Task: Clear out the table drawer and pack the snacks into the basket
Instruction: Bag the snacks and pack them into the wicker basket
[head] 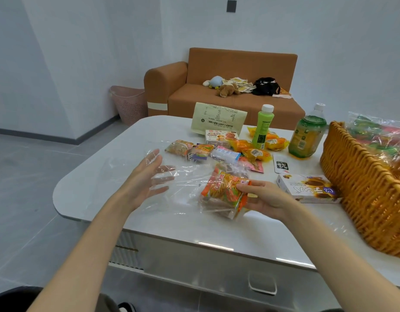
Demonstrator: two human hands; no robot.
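My right hand grips an orange snack packet inside a clear plastic bag that lies on the white table. My left hand has its fingers spread inside the bag's open mouth. A wicker basket stands at the right edge with a bag of colourful sweets in it. Several loose snack packets, a purple-and-white biscuit box and a small black-and-white sachet lie between. The drawer front below the table edge looks closed.
A green bottle and a tea bottle stand at the back of the table, with a cream paper pouch and a small cookie box. Behind are an orange sofa and a pink hamper.
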